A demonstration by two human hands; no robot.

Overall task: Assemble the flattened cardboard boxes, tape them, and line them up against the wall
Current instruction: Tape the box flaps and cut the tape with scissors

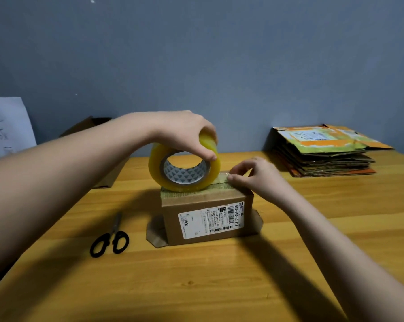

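While the wooden surface (219, 287) carries everything, the stack of flattened cardboard boxes (324, 152) waits far right by the wall and an open box (89, 129) stands far left. The assembled box (205, 214) sits mid-surface, bottom flaps splayed. The left hand (184, 133) grips the tape roll (184, 168) upright on its top; the right hand (252, 175) pinches the tape end at the top's right edge. Black scissors (110, 240) lie near left. If the roll tilts, the strip may wrinkle or run off the seam.
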